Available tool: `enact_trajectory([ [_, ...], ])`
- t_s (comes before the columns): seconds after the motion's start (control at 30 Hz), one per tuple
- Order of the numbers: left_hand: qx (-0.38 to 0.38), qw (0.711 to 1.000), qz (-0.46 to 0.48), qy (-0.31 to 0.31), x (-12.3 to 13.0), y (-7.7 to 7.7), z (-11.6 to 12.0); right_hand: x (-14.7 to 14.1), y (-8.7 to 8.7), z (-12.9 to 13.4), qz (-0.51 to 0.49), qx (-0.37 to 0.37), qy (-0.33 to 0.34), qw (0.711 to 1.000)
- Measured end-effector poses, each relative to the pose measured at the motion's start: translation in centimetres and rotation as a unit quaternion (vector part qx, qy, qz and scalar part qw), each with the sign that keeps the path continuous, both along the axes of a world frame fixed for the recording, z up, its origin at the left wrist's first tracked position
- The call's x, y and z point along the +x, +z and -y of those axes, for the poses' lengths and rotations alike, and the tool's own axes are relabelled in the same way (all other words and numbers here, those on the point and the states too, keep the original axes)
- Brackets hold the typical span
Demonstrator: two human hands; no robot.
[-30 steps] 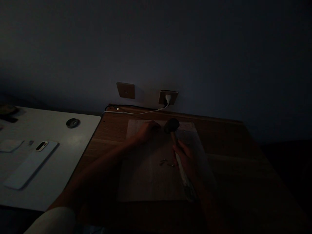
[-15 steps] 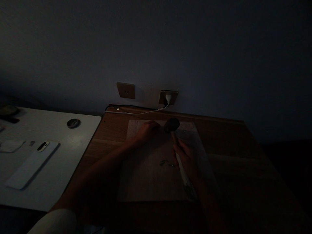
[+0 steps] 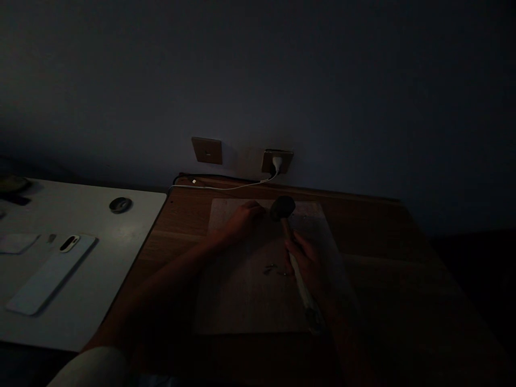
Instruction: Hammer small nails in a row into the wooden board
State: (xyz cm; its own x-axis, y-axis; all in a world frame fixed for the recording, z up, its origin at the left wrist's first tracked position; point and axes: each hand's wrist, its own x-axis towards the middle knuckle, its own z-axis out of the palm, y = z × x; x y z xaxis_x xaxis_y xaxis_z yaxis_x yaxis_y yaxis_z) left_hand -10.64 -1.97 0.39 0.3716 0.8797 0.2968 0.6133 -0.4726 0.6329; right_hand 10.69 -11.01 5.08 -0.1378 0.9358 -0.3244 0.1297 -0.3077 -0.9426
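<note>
My right hand [image 3: 308, 260] is wrapped round the wooden handle of a hammer [image 3: 283, 208], whose dark, thick head points away from me over a board. The pale square board [image 3: 237, 290] lies flat on a wooden table. Near its far edge rests my left hand [image 3: 246, 216], fingers bent together just left of the hammer head. Whatever those fingers pinch is too small and dark to name. Several small metal pieces, perhaps nails [image 3: 271, 267], lie loose on the board between my hands. The light is very dim.
On the left, a white table [image 3: 133, 228] adjoins the wooden table [image 3: 382, 279] and carries a phone [image 3: 52, 277] and a roll of tape [image 3: 120, 205]. A white cable [image 3: 226, 188] runs along the back edge to a wall socket [image 3: 277, 161].
The hammer and both hands stay almost where they were. The whole view has shifted very slightly.
</note>
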Motion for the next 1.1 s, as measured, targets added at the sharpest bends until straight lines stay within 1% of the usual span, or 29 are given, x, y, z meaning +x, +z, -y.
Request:
enact_trajectory([
  [0.07,-0.011,1.000,0.011,0.008,0.1,-0.1,-0.2,-0.2,0.0,-0.2,0.003,0.003,0.001,1.000],
  [0.2,-0.045,0.997,0.045,0.045,-0.1,-0.4,-0.5,-1.0,0.6,-0.6,0.005,-0.003,0.005,1.000],
  [0.3,-0.080,0.993,0.076,0.043,-0.3,-0.3,-0.4,-1.6,0.8,-0.6,0.011,-0.004,0.011,1.000],
  [0.37,-0.081,0.992,0.080,0.051,-0.2,-0.2,-0.3,-1.8,0.5,-0.7,0.014,0.010,0.022,1.000],
  [0.47,-0.079,0.992,0.075,0.061,-0.1,-0.2,-0.4,-1.9,-0.2,-0.8,0.025,0.019,0.039,0.999],
  [0.57,-0.085,0.992,0.072,0.057,-0.1,-0.2,-0.7,-1.9,-0.8,-1.0,0.022,0.009,0.035,0.999],
  [0.63,-0.085,0.992,0.063,0.065,-0.2,-0.1,-0.7,-1.9,-1.0,-0.9,0.019,0.005,0.027,0.999],
  [0.7,-0.078,0.993,0.039,0.084,-0.4,0.3,0.1,-1.8,-1.0,-0.8,0.028,0.012,0.033,0.999],
  [0.77,-0.055,0.994,-0.006,0.094,-0.7,0.9,1.7,-1.8,-0.9,-0.6,0.040,0.024,0.045,0.998],
  [0.8,-0.035,0.995,-0.036,0.081,-0.8,1.3,2.8,-1.8,-0.9,-0.6,0.044,0.022,0.049,0.998],
  [0.83,-0.014,0.996,-0.069,0.051,-0.9,1.7,4.0,-1.7,-0.9,-0.6,0.049,0.015,0.047,0.998],
  [0.9,0.039,0.988,-0.141,-0.051,-0.6,2.5,6.6,-1.7,-1.0,-0.8,0.067,0.010,0.032,0.997],
  [0.93,0.066,0.977,-0.176,-0.104,-0.3,2.8,7.7,-1.6,-1.0,-1.0,0.081,0.024,0.025,0.996],
  [0.97,0.092,0.964,-0.208,-0.138,0.1,3.2,8.7,-1.6,-1.0,-1.1,0.096,0.048,0.021,0.994],
  [1.03,0.129,0.939,-0.268,-0.175,1.0,3.7,10.0,-1.4,-1.0,-1.3,0.119,0.110,0.018,0.987],
  [1.07,0.139,0.929,-0.292,-0.180,1.5,3.9,10.4,-1.3,-0.9,-1.3,0.123,0.130,0.018,0.984],
  [1.1,0.145,0.922,-0.309,-0.184,1.9,4.1,10.6,-1.3,-0.8,-1.2,0.121,0.132,0.018,0.984],
])
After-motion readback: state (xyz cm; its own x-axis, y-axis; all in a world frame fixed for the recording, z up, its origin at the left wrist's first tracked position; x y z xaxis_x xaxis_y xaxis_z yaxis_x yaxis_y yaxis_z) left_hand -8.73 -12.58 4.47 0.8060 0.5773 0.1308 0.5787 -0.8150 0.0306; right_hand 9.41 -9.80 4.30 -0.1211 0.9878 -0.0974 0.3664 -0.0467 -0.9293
